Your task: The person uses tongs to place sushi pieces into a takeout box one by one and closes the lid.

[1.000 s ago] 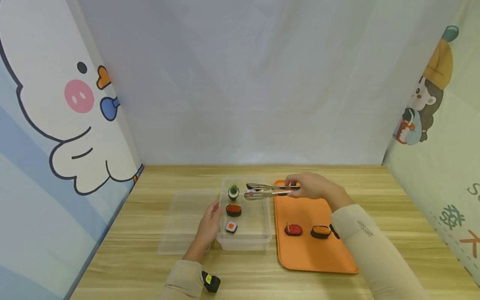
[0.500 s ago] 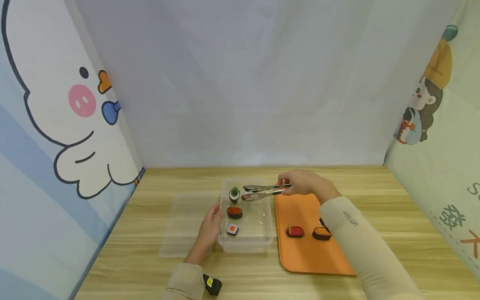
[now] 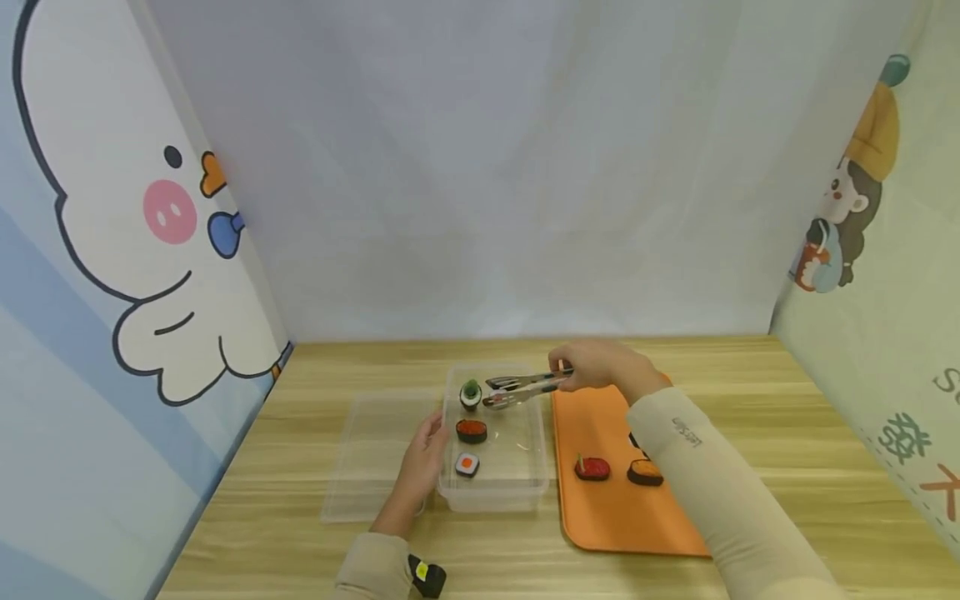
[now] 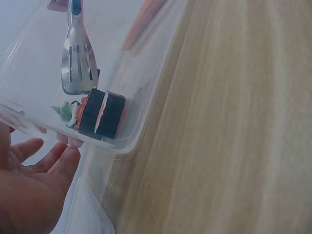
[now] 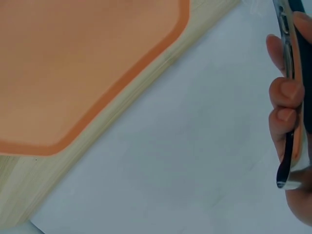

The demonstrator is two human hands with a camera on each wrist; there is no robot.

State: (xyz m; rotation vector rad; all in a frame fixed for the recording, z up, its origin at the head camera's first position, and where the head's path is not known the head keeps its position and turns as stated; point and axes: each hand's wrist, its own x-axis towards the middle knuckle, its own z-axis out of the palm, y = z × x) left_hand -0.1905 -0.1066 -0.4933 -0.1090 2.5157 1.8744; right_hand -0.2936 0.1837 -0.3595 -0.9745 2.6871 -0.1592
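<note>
My right hand [image 3: 598, 365] grips metal serving tongs [image 3: 534, 386] by the handle end. The tongs' slotted heads are over the far part of a clear plastic container [image 3: 491, 500]; something pale shows between them, too blurred to identify. Along the container's left side stand a green-topped sushi piece [image 3: 470, 395], an orange-roe sushi [image 3: 472, 431] and a square sushi roll [image 3: 467, 465] with an orange centre. My left hand [image 3: 422, 458] rests against the container's left wall, its fingers loosely extended in the left wrist view.
An orange tray [image 3: 615, 525] right of the container bears a red-topped sushi [image 3: 592, 468] and an orange-topped sushi [image 3: 645, 472], partly behind my right sleeve. A clear lid [image 3: 367, 450] lies flat at the left. A black device [image 3: 427, 577] sits at my left wrist.
My right hand has shifted left with the tongs, whose heads have come slightly lower and nearer the green-topped sushi. My left hand stays by the container wall. The head view has shifted slightly.
</note>
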